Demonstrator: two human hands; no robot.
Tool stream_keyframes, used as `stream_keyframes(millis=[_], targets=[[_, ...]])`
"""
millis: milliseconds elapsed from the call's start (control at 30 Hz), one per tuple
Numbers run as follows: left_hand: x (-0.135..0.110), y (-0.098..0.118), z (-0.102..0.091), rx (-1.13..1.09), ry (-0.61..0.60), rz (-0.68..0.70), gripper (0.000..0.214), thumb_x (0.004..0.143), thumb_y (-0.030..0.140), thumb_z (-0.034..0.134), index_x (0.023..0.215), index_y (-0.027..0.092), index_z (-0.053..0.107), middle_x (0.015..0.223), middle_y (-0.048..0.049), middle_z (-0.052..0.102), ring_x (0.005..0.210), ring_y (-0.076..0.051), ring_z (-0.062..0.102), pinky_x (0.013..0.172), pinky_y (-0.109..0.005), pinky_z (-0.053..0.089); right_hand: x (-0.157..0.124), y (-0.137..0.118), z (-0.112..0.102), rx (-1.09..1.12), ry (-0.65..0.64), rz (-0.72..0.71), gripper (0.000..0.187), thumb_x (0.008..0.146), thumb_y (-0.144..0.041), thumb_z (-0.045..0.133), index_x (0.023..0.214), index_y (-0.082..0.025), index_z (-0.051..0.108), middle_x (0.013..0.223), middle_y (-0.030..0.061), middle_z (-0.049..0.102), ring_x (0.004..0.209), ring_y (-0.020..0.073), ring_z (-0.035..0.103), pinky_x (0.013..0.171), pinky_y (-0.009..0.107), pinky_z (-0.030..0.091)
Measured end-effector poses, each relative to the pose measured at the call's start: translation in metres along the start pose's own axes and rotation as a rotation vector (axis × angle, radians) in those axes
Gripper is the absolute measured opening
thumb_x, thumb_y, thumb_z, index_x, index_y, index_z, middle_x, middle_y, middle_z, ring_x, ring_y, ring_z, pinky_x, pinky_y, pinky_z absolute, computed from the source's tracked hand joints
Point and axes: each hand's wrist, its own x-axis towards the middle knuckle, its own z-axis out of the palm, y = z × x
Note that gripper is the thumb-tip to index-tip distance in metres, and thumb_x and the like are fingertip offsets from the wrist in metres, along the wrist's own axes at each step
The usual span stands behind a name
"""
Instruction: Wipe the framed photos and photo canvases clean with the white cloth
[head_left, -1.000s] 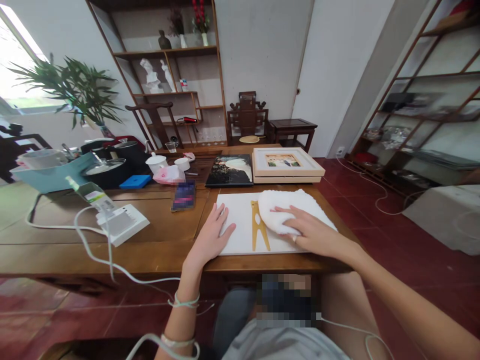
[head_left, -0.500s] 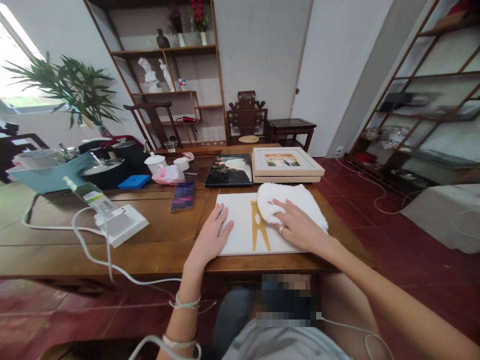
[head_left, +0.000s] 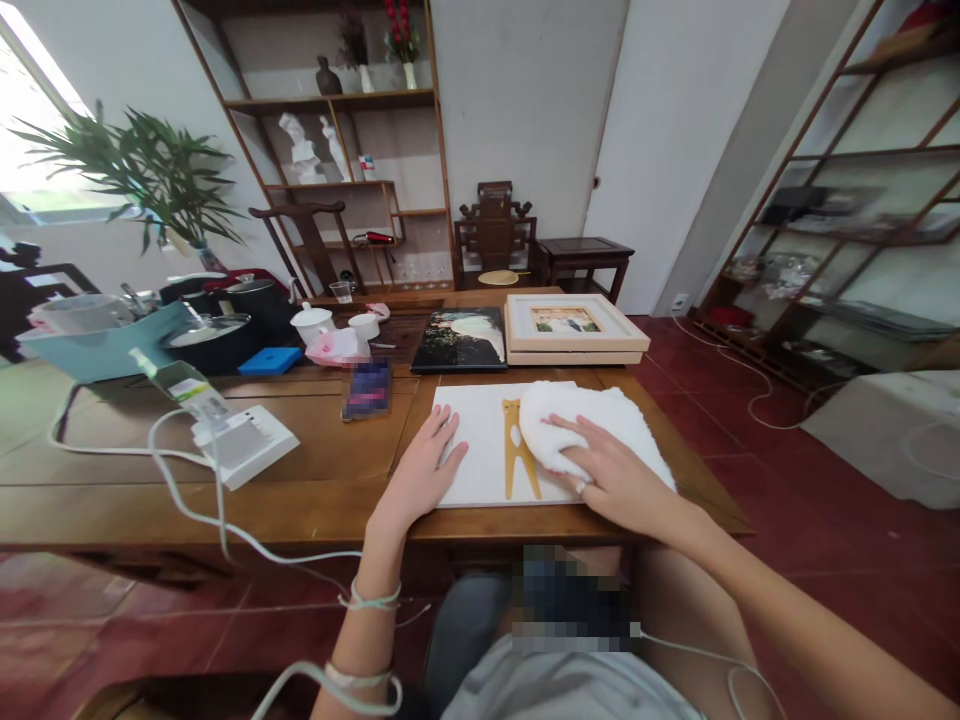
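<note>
A white board (head_left: 472, 480) with a yellow cat-shaped figure (head_left: 513, 455) on it lies flat at the table's front edge. My left hand (head_left: 424, 465) rests on the board's left edge, fingers stretched out and thumb apart. On the right half of the board is a fluffy white cloth (head_left: 600, 405), bunched into a pad. My right hand (head_left: 607, 470) grips and presses this cloth, its fingers partly sunk in the pile. The cloth covers the board's right side and touches the figure's right edge.
Behind the board lie a dark photo panel (head_left: 461, 340) and stacked picture frames (head_left: 577, 330). A phone (head_left: 367, 388), a white box (head_left: 247, 440) with a cable, a blue block (head_left: 270, 360) and a teapot (head_left: 311, 322) stand to the left.
My right hand has moved the white cloth a little to the right and toward me across the board. My left hand has stayed in place.
</note>
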Motion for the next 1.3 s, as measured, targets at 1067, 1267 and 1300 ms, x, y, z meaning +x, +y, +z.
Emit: stream_keyframes(millis=[1067, 1267, 1300], targets=[[0.000, -0.005, 0.004, -0.017, 0.057, 0.043, 0.049, 0.090, 0.036, 0.040, 0.132, 0.013, 0.048, 0.148, -0.0132, 0.035, 0.140, -0.025, 0.026, 0.114, -0.044, 0.024, 0.034, -0.017, 0.005, 0.053, -0.107, -0.188, 0.032, 0.092, -0.038, 0.047, 0.105, -0.019, 0.069, 0.145, 0.0138, 0.038, 0.137, 0.0282, 0.027, 0.110, 0.055, 0.020], [0.000, -0.004, 0.002, -0.004, 0.045, 0.036, 0.050, 0.089, 0.037, 0.040, 0.132, 0.012, 0.048, 0.148, -0.0148, 0.035, 0.139, -0.025, 0.027, 0.114, -0.043, 0.023, 0.078, 0.012, 0.012, 0.008, -0.080, -0.108, 0.042, 0.096, -0.039, 0.035, 0.115, -0.015, 0.063, 0.144, 0.0150, 0.039, 0.137, 0.0265, 0.026, 0.111, 0.052, 0.021], [0.000, -0.003, 0.002, -0.006, 0.043, 0.034, 0.050, 0.089, 0.037, 0.040, 0.132, 0.011, 0.048, 0.148, -0.0149, 0.035, 0.139, -0.025, 0.027, 0.114, -0.042, 0.023, 0.083, 0.014, 0.013, 0.006, -0.078, -0.094, 0.042, 0.096, -0.038, 0.035, 0.117, -0.014, 0.062, 0.144, 0.0150, 0.040, 0.137, 0.0268, 0.027, 0.110, 0.052, 0.022]])
